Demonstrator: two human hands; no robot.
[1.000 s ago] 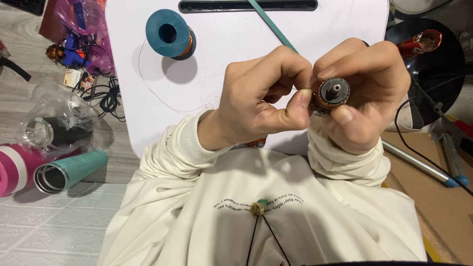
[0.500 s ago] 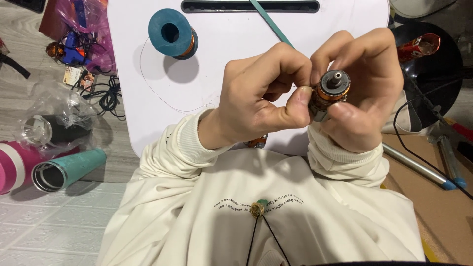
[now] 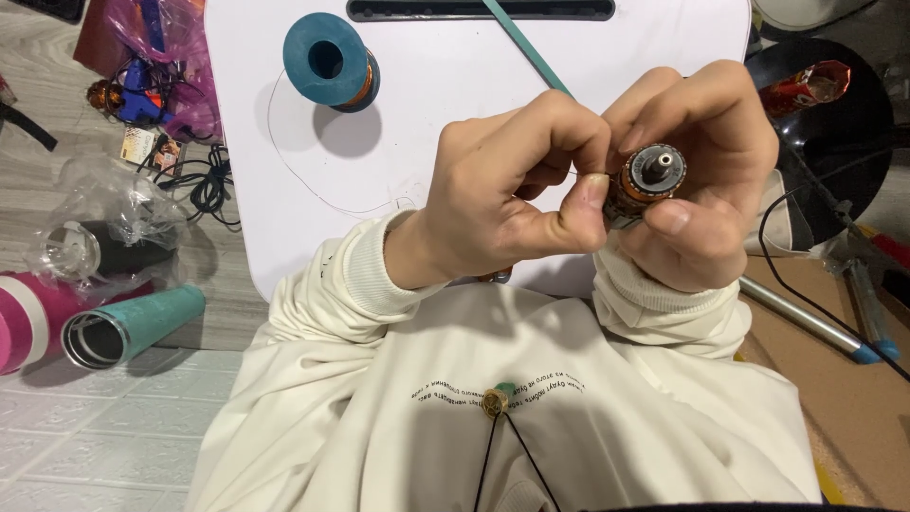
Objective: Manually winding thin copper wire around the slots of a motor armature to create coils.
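The right hand [image 3: 701, 180] grips a small motor armature [image 3: 645, 185] above the white table [image 3: 455, 114]. The left hand [image 3: 517, 190] pinches what seems a thin copper wire [image 3: 313, 185] from the teal spool [image 3: 330, 62]; overtension could snap it.

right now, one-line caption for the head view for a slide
Right hand grips a small motor rotor while the left hand pinches fine wire at it, above a white table with a blue spool.
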